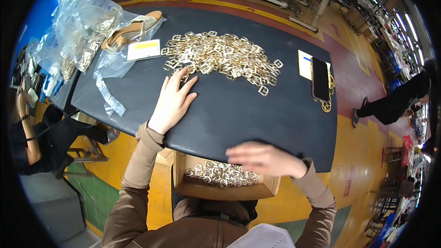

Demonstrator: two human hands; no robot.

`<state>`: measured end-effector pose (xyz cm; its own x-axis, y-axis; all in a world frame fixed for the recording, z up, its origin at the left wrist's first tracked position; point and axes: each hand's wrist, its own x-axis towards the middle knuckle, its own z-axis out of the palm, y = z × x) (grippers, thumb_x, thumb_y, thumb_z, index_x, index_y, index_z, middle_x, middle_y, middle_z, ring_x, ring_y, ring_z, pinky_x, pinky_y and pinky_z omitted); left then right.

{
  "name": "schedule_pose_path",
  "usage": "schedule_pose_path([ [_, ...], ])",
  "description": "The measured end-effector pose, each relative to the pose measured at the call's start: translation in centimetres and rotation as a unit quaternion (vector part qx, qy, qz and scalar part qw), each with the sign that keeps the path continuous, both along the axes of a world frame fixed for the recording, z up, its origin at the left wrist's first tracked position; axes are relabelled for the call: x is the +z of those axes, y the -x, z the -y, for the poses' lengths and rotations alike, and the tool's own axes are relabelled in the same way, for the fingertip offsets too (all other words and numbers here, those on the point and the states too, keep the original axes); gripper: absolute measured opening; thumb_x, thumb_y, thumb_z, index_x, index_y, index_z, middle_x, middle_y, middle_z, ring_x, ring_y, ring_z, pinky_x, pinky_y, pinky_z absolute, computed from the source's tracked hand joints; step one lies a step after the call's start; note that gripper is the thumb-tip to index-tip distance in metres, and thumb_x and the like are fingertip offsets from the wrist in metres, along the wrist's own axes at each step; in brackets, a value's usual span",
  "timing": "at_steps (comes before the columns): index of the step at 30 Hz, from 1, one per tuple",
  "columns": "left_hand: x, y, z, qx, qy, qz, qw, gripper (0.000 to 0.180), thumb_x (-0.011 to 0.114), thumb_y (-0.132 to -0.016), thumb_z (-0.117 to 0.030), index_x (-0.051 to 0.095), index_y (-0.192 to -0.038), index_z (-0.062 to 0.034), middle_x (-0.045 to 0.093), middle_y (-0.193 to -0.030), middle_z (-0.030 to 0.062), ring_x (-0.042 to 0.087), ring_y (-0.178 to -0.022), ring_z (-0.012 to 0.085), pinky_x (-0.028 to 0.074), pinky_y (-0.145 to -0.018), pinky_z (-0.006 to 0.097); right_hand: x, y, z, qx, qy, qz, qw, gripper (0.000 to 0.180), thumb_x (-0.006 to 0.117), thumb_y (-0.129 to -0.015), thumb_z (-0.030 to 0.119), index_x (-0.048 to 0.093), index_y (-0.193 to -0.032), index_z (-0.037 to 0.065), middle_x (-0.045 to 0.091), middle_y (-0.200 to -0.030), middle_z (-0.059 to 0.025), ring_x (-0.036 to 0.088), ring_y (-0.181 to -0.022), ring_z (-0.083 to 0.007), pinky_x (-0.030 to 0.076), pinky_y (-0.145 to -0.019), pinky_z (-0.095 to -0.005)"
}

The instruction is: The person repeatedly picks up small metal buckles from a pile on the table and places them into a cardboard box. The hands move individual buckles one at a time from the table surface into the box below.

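A wide heap of gold-coloured metal buckles (220, 55) is spread over the far half of the black table (216, 115). My left hand (173, 98) lies at the heap's near left edge, fingers spread, its fingertips touching the buckles there. Over the near table edge hovers my right hand (266, 158), smeared by motion, its fingers stretched to the left with nothing seen in them. Beneath it, on my lap, an open cardboard box (225, 192) contains a layer of more buckles (223, 173).
Plastic bags (76, 23), a tan sandal (131, 32) and a white card (144, 49) occupy the far left. A phone (320, 80) lies on paper at the right, beside yellow cord (326, 106). A seated person (50, 133) is at left; another person (395, 98) stands at right.
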<state>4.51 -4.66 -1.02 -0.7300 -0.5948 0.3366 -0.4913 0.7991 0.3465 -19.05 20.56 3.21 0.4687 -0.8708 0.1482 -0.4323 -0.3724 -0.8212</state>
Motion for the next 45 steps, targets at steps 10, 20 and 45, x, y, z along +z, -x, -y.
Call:
schedule_pose_path([
  [10, 1.9, -0.7, -5.6, -0.097, -0.044, 0.040, 0.994, 0.041, 0.069, -0.100, -0.021, 0.066, -0.140, -0.0158, 0.053, -0.152, 0.0087, 0.035, -0.153, 0.0389, 0.024, -0.127, 0.060, -1.8, 6.8, 5.6, -0.340, 0.112, -0.247, 0.901, 0.040, 0.067, -0.103, 0.025, 0.067, -0.143, 0.018, 0.046, -0.162, -0.0209, 0.042, -0.150, -0.0428, 0.038, -0.122, -0.0482],
  [20, 1.8, -0.6, -6.0, -0.084, -0.069, -0.001, 0.994, 0.048, 0.071, -0.098, -0.021, 0.062, -0.145, -0.0170, 0.048, -0.159, 0.0109, 0.036, -0.154, 0.0403, 0.026, -0.127, 0.057, -0.9, 6.2, 0.9, -0.273, 0.052, -0.088, 0.957, 0.040, 0.070, -0.101, 0.019, 0.068, -0.140, 0.012, 0.054, -0.156, -0.0116, 0.050, -0.143, -0.0332, 0.044, -0.117, -0.0430],
  [45, 1.7, -1.7, -6.1, -0.042, -0.208, -0.127, 0.969, 0.037, 0.066, -0.097, -0.001, 0.066, -0.134, -0.0057, 0.061, -0.148, 0.0142, 0.058, -0.139, 0.0348, 0.046, -0.116, 0.045, -2.4, -0.9, 7.9, -0.109, 0.118, -0.182, 0.970, 0.049, 0.064, -0.105, 0.022, 0.057, -0.152, 0.013, 0.048, -0.163, -0.0135, 0.044, -0.150, -0.0353, 0.038, -0.124, -0.0470],
])
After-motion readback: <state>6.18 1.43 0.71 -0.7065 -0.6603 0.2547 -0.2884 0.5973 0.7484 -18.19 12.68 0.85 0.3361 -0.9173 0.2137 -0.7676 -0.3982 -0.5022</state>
